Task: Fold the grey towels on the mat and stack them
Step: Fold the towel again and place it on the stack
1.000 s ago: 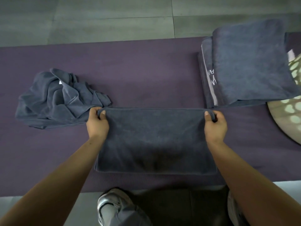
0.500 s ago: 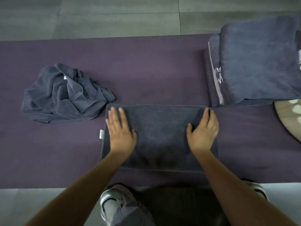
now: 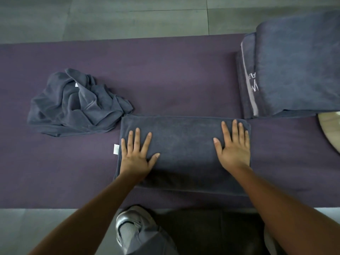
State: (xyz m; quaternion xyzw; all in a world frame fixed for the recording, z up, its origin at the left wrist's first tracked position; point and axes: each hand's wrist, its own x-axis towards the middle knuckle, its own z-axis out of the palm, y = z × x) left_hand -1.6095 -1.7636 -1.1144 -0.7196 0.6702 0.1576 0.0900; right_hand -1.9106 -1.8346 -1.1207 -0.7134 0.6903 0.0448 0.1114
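Observation:
A folded grey towel [image 3: 184,144] lies flat on the purple mat [image 3: 165,74] right in front of me, a white tag sticking out at its left edge. My left hand [image 3: 137,155] presses flat on its left part with fingers spread. My right hand [image 3: 234,148] presses flat on its right part. A crumpled grey towel [image 3: 77,103] lies on the mat to the left. A stack of folded grey towels [image 3: 294,67] sits at the far right of the mat.
Grey floor tiles [image 3: 128,15] lie beyond the mat. A pale round object [image 3: 331,129] shows at the right edge below the stack. My grey shoe [image 3: 130,229] and knee are at the mat's near edge.
A second ago both hands pinched the towel's far corners; they let go and laid flat on the towel. Since half a second ago the hands have slid slightly outward.

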